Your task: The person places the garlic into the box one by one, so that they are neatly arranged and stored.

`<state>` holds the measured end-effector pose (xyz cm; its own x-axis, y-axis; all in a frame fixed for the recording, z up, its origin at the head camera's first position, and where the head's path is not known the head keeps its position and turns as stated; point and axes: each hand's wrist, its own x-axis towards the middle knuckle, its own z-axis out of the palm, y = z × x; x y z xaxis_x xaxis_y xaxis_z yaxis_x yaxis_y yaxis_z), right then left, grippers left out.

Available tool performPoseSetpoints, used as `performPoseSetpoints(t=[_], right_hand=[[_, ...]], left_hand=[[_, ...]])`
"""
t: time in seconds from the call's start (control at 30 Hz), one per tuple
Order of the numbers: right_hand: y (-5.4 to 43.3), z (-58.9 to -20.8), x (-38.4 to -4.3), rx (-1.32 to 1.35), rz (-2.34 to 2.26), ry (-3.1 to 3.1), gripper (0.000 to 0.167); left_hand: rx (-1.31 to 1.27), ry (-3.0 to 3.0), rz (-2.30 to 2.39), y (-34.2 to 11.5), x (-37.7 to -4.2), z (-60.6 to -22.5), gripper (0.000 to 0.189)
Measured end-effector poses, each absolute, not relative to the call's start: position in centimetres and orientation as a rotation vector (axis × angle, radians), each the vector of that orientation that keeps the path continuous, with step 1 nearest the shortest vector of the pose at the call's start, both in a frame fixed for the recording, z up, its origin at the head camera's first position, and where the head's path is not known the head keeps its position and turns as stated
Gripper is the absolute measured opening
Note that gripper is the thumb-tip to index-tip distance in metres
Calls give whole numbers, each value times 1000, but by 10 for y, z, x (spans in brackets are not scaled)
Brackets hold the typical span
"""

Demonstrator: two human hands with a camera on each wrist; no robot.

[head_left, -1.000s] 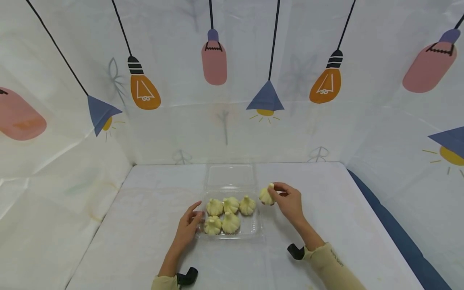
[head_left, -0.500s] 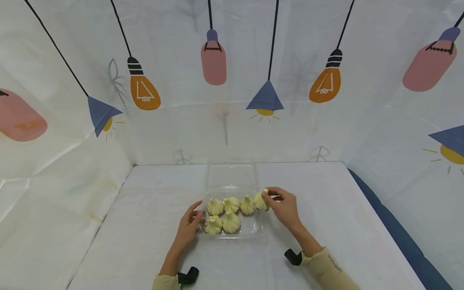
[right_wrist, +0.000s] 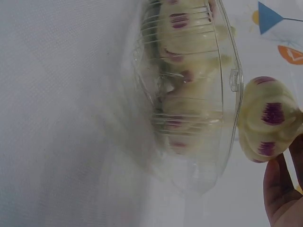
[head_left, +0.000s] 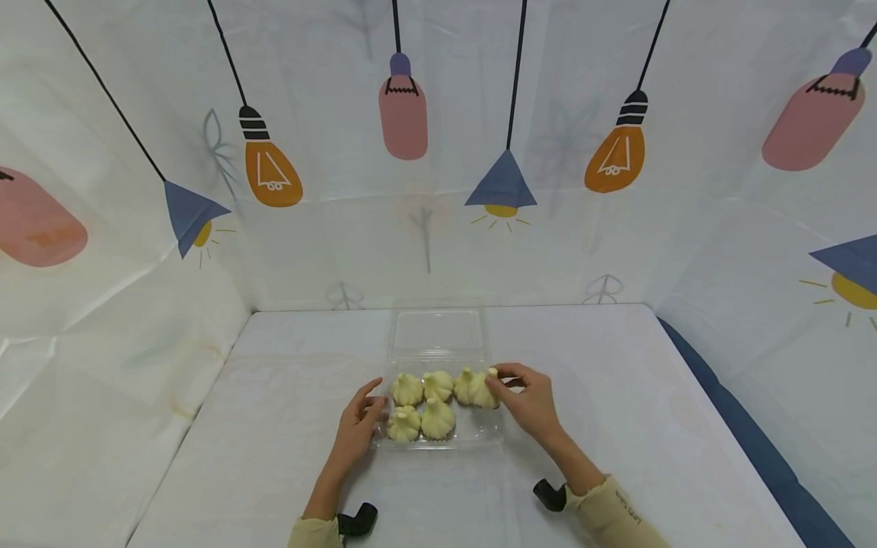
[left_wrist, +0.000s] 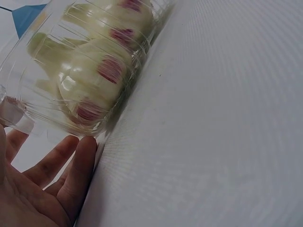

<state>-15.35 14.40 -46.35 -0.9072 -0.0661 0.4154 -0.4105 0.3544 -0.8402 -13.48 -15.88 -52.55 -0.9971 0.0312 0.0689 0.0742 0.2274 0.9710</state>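
My right hand (head_left: 530,399) pinches a garlic bulb (head_left: 483,390) by its stem end, over the right rim of a clear plastic container (head_left: 473,435). In the right wrist view, this held garlic bulb (right_wrist: 270,118), pale with purple patches, is just above the container's rim. Several other bulbs, such as one garlic bulb (head_left: 438,419), sit inside in two rows. My left hand (head_left: 356,426) touches the container's left side with its fingers extended. From the left wrist, fingertips (left_wrist: 85,144) meet the container's lower edge; the thumb is mostly out of view.
The container's clear lid (head_left: 438,332) stands open at its back. Everything rests on a white-covered table (head_left: 294,365). A white sheet printed with lamps (head_left: 425,228) hangs behind. Dark blue fabric (head_left: 747,441) lies beyond the table's right edge.
My right hand has carried the garlic bulb left and down, from beside the container to over its right rim, against the back-right bulb in the head view. The left hand has stayed put.
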Motion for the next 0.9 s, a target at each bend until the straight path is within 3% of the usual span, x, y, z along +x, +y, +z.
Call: performPoseSetpoints(t=[0.67, 0.9], right_hand=[[142, -512, -161, 491, 1616, -2272, 18], [140, -516, -158, 483, 1601, -2335, 17]], left_hand=[[-95, -2435, -1953, -159, -134, -524, 45], [-89, -2416, -1927, -164, -142, -549, 46]])
